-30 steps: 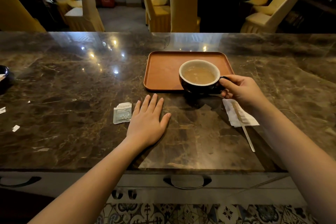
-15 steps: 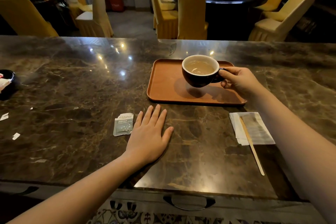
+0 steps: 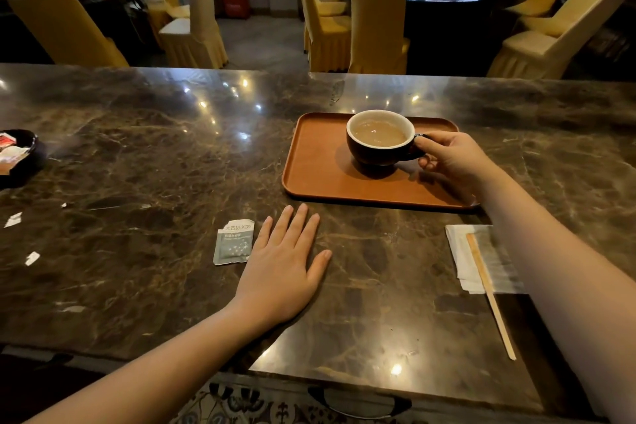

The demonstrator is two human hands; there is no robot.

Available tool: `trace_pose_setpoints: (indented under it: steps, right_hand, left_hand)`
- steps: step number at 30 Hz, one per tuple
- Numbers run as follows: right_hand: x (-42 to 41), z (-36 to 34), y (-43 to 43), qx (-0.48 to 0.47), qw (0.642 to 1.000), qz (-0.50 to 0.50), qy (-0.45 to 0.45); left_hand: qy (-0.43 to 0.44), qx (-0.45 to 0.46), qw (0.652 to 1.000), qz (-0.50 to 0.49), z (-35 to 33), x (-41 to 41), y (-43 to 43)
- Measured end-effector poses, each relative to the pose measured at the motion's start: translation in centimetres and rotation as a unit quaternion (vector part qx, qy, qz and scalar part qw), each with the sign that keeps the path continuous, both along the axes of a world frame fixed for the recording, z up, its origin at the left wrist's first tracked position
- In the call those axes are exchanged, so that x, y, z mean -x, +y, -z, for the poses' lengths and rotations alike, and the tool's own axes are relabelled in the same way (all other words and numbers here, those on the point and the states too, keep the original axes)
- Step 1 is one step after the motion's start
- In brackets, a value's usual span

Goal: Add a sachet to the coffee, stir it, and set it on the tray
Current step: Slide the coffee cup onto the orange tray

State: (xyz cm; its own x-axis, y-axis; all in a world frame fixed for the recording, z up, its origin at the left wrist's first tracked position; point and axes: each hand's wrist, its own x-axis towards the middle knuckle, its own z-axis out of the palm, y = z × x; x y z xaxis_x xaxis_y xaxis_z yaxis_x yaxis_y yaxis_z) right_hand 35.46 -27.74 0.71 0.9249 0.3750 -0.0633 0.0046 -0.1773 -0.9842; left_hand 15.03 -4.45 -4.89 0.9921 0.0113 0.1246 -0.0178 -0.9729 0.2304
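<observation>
The cup point(image 3: 380, 138) has been carried off the counter point(image 3: 137, 165) and lowered over the tray point(image 3: 320, 179) since a second ago — the final placing step looks nearly done, though whether its base is touching or just above cannot be told. The handle is pinched by the right hand point(image 3: 451, 158), while the left hand point(image 3: 285, 268) is laid flat, fingers spread, holding nothing, just beside the torn sachet point(image 3: 234, 242). Pale milky coffee is held in the cup; the stirrer point(image 3: 488, 289) is left on a napkin point(image 3: 461, 251) — a dark bowl point(image 3: 27, 148) at far left holds packets.
</observation>
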Motion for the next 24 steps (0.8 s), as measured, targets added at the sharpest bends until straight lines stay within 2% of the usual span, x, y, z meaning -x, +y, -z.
trace_pose_setpoints:
  steps: [12, 24]
  right_hand:
    - [-1.2, 0.1, -0.4, 0.002, 0.999, -0.027, 0.031]
    - [-0.7, 0.4, -0.3, -0.007, 0.999, -0.003, 0.043]
  left_hand:
    - [0.009, 0.002, 1.000, 0.002, -0.1, 0.0, 0.0]
    - [0.005, -0.004, 1.000, 0.000, 0.1, 0.0, 0.0]
